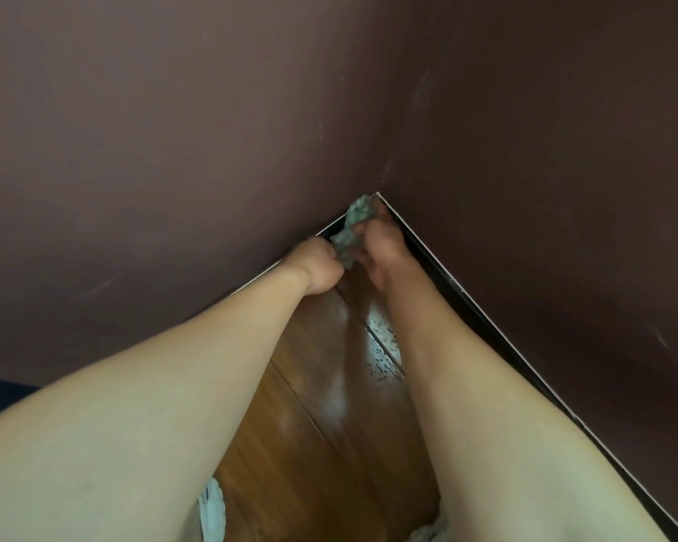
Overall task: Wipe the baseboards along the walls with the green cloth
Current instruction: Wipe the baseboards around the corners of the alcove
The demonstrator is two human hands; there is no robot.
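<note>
1. Two hands grip the cloth: our left hand fists its lower end, and our right hand holds the upper part, bunched into the corner.
2. We should flatten it against the baseboard and draw it away from the corner.
3. Specks on the floor below the corner: we should avoid smearing them.

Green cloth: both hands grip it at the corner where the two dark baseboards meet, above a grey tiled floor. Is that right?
Not quite. The head view shows a brown wooden plank floor, not grey tile. The rest holds: the left hand and the right hand both grip the green cloth at the corner where the two dark baseboards meet.
</note>
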